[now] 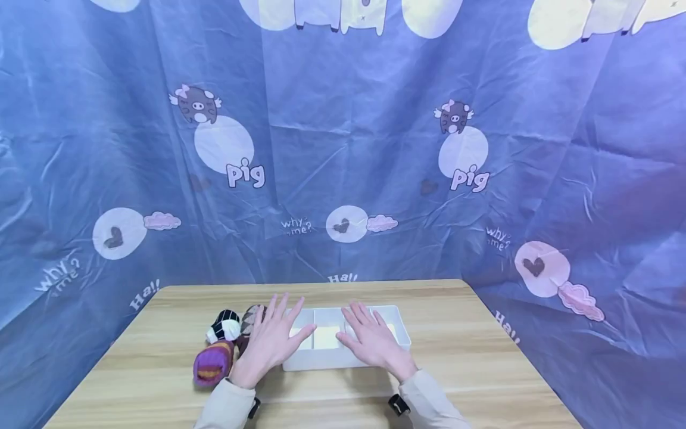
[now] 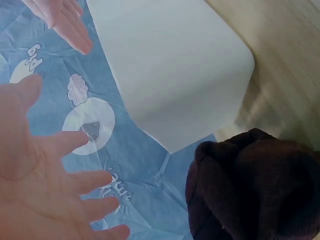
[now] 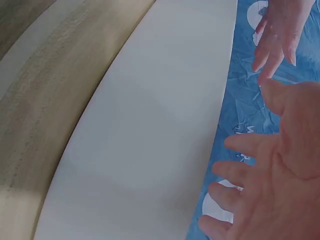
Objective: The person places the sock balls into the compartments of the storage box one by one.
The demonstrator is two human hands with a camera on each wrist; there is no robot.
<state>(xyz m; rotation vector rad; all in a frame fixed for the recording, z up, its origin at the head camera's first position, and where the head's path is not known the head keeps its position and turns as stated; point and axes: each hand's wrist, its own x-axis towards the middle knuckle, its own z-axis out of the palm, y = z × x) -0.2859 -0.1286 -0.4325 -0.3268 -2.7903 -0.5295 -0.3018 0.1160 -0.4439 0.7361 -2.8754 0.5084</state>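
Note:
A white divided tray [image 1: 328, 359] stands on the table in the head view, its compartments partly hidden by the hands. My left hand [image 1: 275, 338] is spread over the tray's left end, fingers straight and holding nothing. Over the right part of it my right hand [image 1: 373, 341] is likewise spread, with nothing in its grasp. Left of the tray lie rolled socks: a purple striped one [image 1: 212, 363], a black and white one [image 1: 224, 326] and a brown patterned one [image 1: 249, 319], partly behind my left hand. A dark brown rolled sock [image 2: 255, 187] shows large in the left wrist view.
The wood-grain table [image 1: 482, 369] reaches back to a blue curtain [image 1: 343, 161] printed with pigs and words, which also hangs along both sides. A dark band with a small black device [image 1: 398, 404] sits at my right wrist.

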